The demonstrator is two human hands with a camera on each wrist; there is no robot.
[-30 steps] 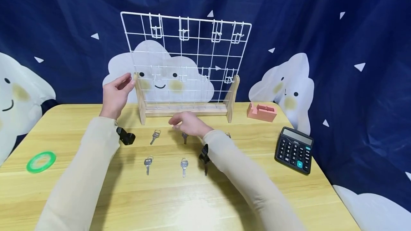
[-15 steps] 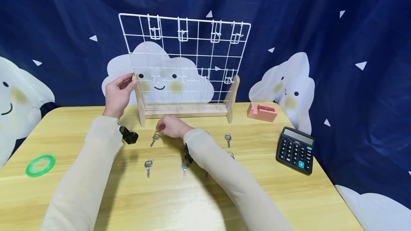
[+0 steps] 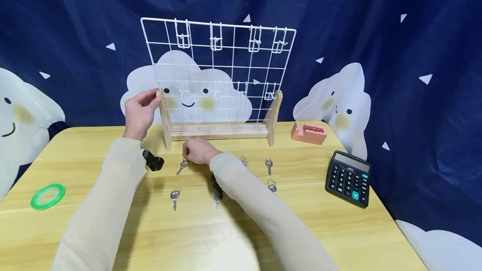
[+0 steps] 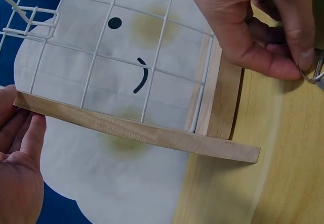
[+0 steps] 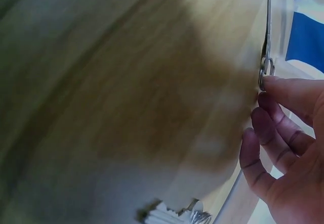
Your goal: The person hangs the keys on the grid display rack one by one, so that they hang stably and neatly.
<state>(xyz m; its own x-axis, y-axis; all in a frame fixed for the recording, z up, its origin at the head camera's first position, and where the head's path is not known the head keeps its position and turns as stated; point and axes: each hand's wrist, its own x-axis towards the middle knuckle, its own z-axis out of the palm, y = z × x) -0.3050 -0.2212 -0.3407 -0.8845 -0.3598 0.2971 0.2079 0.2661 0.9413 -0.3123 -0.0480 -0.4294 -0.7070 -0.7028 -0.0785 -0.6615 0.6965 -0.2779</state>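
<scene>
1. Spreading out beneath it all, the tabletop [image 3: 169, 237] looks hard and smooth; I'd expect small flat metal to skid there if pushed instead of pinched.
2. The rack [image 3: 218, 134] stands upright at the far side, stiff white wire with a wooden post [image 4: 126, 128] at each end. I judge it light enough to rock if bumped.
3. My left hand [image 3: 140, 112] pinches the top of the left post, a digit on each side, which seems a sound place for steadying.
4. My right hand [image 3: 201, 151] is low in front of the rack, thumb and fingertip closed on the ring [image 5: 261, 82] of a key [image 3: 182, 166].
5. That key sits at the tabletop, before the rack's left end, blade pointing towards me; I can't tell whether any of it is lifted. It should be light, rigid, slightly slippery and hard to damage.
6. The ring is thin wire, and I think the best hold: it leaves the blade free, though the key may swing or twist from it.
</scene>
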